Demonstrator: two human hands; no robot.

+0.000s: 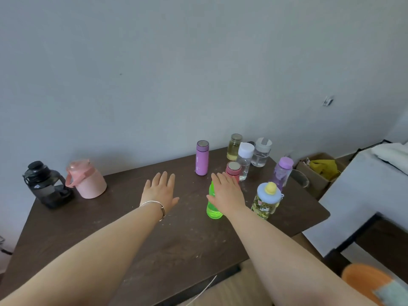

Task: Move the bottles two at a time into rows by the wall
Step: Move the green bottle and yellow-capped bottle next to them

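Both my arms reach over a dark wooden table (154, 244). My left hand (160, 191) hovers flat with fingers apart, holding nothing. My right hand (227, 192) is spread over a green bottle (213, 209), hiding its top; fingers are not closed on it. A purple flask (202, 159) stands beyond the hands. A red flask (233, 171) stands just past my right fingertips. Further right are a clear white-capped bottle (244, 159), an amber jar (234, 146), a clear grey-lidded bottle (262, 152), a lilac bottle (282, 173) and a cartoon bottle with a yellow knob (266, 200).
A black jug (45, 184) and a pink jug (87, 178) stand at the table's far left by the grey wall (176, 62). A cardboard box (318, 171) sits on the floor at right, beside a white bed (375, 184). An orange cushion (366, 281) lies at bottom right.
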